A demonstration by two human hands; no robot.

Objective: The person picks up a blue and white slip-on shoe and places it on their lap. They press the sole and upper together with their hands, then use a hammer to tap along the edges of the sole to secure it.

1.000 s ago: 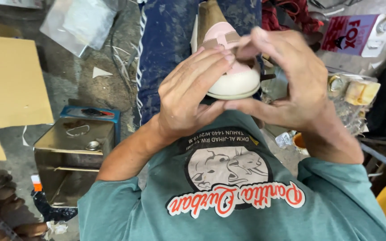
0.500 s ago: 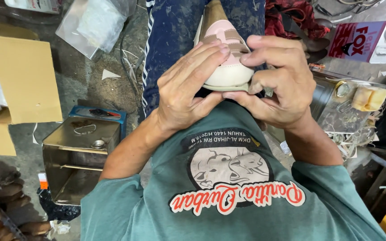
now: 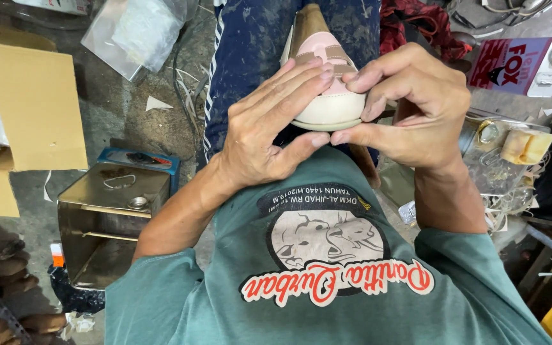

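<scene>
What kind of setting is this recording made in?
Most likely a small, informal shoemaking workshop. Both hands, left hand and right hand, press on a pink and cream shoe held on the lap. A metal can stands on the dusty floor, and brown sole-like pieces are stacked at lower left.

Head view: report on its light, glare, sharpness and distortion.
Head view: soft, even daylight with no hard shadows; a dull sheen on the metal can but no blown glare; the left hand, right hand and pink-and-cream shoe they hold are sharp; the wide lens bends the edges, stretching the cardboard box at the left.
</scene>
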